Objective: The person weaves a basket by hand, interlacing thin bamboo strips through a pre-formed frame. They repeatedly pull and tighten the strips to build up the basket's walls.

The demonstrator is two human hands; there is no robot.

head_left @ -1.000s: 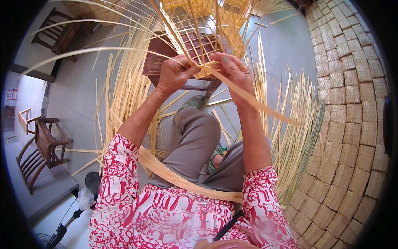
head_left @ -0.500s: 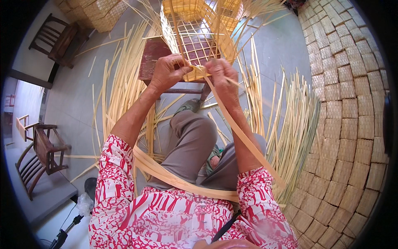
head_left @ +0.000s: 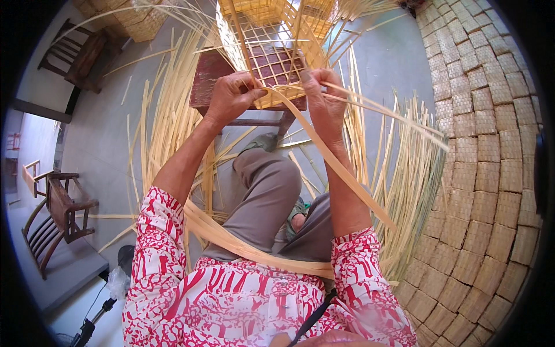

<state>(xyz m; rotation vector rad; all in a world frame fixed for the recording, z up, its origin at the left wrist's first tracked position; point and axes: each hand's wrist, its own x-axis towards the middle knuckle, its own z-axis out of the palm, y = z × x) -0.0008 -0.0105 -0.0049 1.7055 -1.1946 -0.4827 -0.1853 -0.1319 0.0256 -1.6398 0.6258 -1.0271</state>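
An open-lattice bamboo basket [head_left: 263,49] rests on a dark red wooden stool [head_left: 211,87] in front of me. My left hand [head_left: 231,95] grips the near edge of the lattice with fingers curled. A long flat bamboo strip [head_left: 329,156] is pinched in my right hand [head_left: 321,95] at the basket's edge; it runs down across my right forearm toward my lap. More thin strips fan out to the right from that hand.
Loose bamboo strips [head_left: 167,115] lie across the grey floor on both sides of my knees. A wall of stacked woven mats [head_left: 491,144] curves along the right. Wooden chairs [head_left: 55,208] stand at the left, another [head_left: 81,55] at top left.
Both hands have shifted along the basket's near edge, and the long strip in the right hand now hangs lower across the forearm. The view has tilted, showing more of the basket.
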